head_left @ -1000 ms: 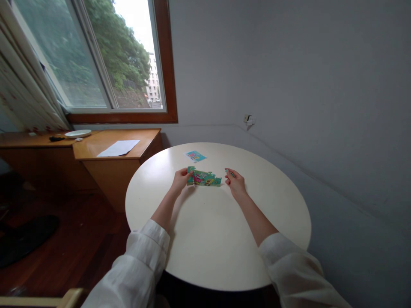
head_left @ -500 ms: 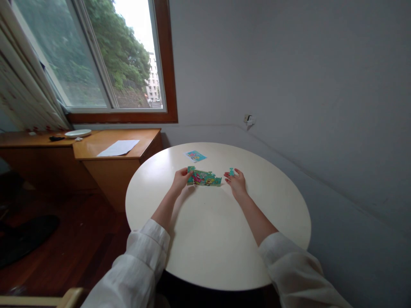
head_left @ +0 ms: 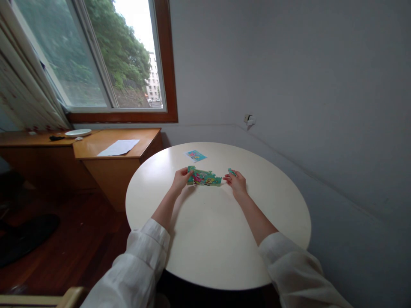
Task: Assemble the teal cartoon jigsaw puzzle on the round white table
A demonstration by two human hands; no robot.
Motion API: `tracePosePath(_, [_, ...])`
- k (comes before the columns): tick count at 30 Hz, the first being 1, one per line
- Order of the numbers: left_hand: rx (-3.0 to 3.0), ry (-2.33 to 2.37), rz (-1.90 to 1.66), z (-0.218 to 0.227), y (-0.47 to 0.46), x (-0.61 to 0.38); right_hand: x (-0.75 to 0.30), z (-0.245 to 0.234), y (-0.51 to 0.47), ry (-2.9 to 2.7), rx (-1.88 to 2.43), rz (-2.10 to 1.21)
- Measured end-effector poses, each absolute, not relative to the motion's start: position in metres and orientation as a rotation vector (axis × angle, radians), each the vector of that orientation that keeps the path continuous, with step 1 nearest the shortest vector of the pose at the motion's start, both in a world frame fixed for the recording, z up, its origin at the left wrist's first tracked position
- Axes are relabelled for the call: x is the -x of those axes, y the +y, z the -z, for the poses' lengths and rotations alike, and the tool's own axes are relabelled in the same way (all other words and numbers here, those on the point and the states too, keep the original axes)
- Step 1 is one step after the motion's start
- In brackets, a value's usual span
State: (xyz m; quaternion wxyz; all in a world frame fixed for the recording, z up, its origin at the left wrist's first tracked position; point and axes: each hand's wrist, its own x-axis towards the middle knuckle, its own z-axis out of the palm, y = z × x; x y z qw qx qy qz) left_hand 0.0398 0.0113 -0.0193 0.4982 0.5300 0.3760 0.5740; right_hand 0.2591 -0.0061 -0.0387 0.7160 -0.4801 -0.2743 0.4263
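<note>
A partly joined teal jigsaw puzzle [head_left: 205,178] lies flat on the round white table [head_left: 218,239]. My left hand [head_left: 181,178] pinches the puzzle's left end, fingers curled on its edge. My right hand [head_left: 236,182] rests just right of the puzzle with its fingers closed on a small loose teal puzzle piece [head_left: 230,171], held a short way from the puzzle's right end. White sleeves cover both forearms.
A small blue picture card [head_left: 195,155] lies farther back on the table. A wooden cabinet [head_left: 112,164] with a sheet of paper [head_left: 118,148] and a white plate [head_left: 78,133] stands left under the window. Grey walls close in behind and to the right.
My right hand has shifted slightly left toward the puzzle's right end, the loose piece staying in its fingers. My left hand and the puzzle have stayed put.
</note>
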Motion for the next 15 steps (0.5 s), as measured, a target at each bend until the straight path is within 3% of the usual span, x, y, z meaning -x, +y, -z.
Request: tracePosePath(15, [-1.277,0.896,-1.38,0.0187,0.0101,-0.0395,-0.2584,0.0337,-0.008,-0.606,1.091,-0.957])
